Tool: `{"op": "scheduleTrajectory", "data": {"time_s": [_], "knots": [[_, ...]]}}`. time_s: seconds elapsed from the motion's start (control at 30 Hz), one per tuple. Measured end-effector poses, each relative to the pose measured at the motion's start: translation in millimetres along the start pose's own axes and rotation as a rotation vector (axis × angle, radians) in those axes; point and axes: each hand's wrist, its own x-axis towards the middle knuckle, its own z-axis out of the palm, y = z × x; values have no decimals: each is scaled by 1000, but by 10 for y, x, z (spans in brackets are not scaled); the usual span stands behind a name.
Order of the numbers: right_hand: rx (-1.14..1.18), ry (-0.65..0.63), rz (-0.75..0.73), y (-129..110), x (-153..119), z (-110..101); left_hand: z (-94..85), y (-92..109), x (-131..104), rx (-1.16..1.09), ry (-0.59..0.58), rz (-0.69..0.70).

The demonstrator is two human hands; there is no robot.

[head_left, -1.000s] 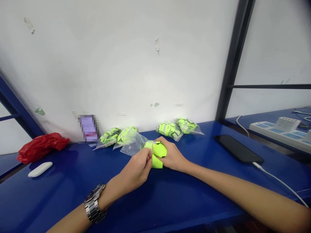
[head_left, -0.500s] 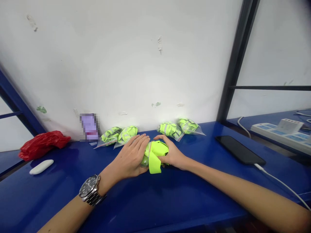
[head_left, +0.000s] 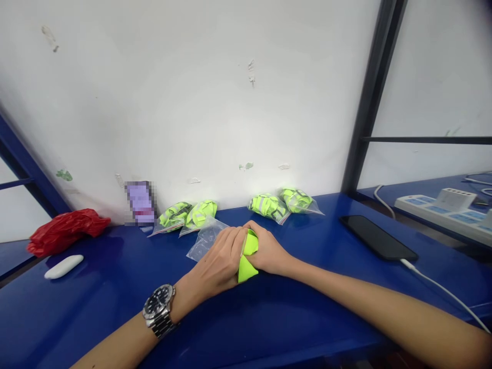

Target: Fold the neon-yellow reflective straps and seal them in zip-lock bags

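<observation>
My left hand [head_left: 223, 259], with a watch on its wrist, is closed round a clear plastic bag [head_left: 205, 240] whose flat end sticks out behind the fingers. In my right hand [head_left: 271, 252] is a bundle of neon yellow fabric [head_left: 249, 244], gripped between thumb and fingers. The two hands touch, and the bundle sits between them at the bag's edge. A loose strip of the fabric hangs down below. How much of the bundle is inside the bag is hidden by my fingers.
Bagged yellow bundles lie by the wall, two on the left [head_left: 200, 213] and two on the right [head_left: 269, 206]. A red plastic bag [head_left: 69, 230], white case [head_left: 64, 267] and propped phone [head_left: 141, 202] are left. A black phone [head_left: 378, 237] on a cable and a power strip [head_left: 442, 212] are right.
My left hand has moved right and closed more tightly against my right hand. The flat end of the clear bag now shows behind it, and less of the yellow bundle is visible.
</observation>
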Motion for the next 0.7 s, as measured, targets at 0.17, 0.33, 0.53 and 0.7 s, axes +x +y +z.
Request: {"op": "scheduleTrajectory", "data": {"time_s": [0.17, 0.33, 0.53, 0.7], "knots": [[-28, 25, 3, -15, 11, -7, 31, -13, 7, 14, -3, -4], [251, -212, 68, -39, 36, -164, -19, -44, 43, -44, 12, -45], [413, -387, 141, -110, 27, -277, -49, -64, 38, -83, 65, -55], [153, -318, 34, -41, 42, -212, -41, -73, -16, -47, 43, -63]]}}
